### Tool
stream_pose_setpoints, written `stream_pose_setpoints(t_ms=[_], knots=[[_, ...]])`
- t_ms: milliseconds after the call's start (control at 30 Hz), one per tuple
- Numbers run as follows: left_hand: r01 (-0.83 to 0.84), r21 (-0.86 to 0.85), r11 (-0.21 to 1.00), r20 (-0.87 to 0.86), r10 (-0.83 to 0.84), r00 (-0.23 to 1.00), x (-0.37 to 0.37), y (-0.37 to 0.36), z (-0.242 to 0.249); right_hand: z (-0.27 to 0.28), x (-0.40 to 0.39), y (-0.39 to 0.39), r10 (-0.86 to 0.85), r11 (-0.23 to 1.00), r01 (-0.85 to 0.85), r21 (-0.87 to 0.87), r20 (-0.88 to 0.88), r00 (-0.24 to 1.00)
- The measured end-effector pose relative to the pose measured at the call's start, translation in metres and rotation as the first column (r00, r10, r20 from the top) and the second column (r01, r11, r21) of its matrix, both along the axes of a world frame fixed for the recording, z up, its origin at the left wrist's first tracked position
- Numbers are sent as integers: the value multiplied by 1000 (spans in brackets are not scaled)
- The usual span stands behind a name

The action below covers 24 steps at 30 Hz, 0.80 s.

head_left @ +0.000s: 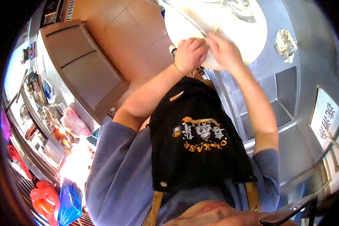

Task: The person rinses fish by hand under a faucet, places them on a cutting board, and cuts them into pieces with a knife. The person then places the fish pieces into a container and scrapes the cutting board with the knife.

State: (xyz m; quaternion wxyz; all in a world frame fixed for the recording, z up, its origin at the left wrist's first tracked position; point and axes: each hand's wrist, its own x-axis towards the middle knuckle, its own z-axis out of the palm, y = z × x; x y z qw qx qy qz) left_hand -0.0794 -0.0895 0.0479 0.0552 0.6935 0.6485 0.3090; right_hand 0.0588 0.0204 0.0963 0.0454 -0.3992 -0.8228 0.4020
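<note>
Board [252,45], round and white, lies on our steel surface [277,19], with both hands together at its near edge. Our left hand [191,56] has its fingers curled in, knuckles up, and we cannot tell whether anything sits inside them. Our right hand [226,52], just beside it and blurred, appears to grasp the near end of a long blade [184,16]; we cannot make out the exact grip. That blade slants over the board's left part, its far end toward the upper left.

Near the board's far edge we see a pale item [240,10], too washed out by glare to name. A crumpled cloth [286,45] lies on the surface to the right, apart from the board. Nearer us on that side are a sink [286,94] and, beyond it, a white sign [326,117].

We wear a black apron [199,169] with orange and white print over blue-grey sleeves. To our left, a cabinet [84,69] stands on the brown floor [120,41], with a pink bag [75,122] near its closer end.
</note>
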Motion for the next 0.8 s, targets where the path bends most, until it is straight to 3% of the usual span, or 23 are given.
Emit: stream_pose_setpoints(t_ms=[33, 133, 200, 300, 467, 667, 800], knots=[[-16, -9, 1000, -10, 16, 1000, 2, -1, 0, -21, -12, 16, -34, 996, 46, 78, -152, 988], [-37, 26, 999, 2, 37, 999, 2, 1, -4, 11, -8, 22, -27, 983, 32, 183, -34, 999], [-92, 67, 994, 39, 89, 995, 3, 0, -5, 26, 30, 4, -77, 987, 86, 135, -67, 995], [-72, 94, 993, 72, 65, 995, 3, 0, -10, 51, 85, -38, -21, 994, 17, 104, 39, 999], [-35, 89, 995, -29, 37, 999, 3, 5, -5, 62, 124, -74, -3, 996, -9, 94, 128, 992], [-34, 49, 998, -64, 37, 997, 5, 4, -6, 39, 62, -48, 34, 991, -56, 120, 178, 983], [-50, 19, 999, -60, 52, 997, 6, 5, -1, 38, 65, -50, 40, 988, -68, 137, 202, 979]])
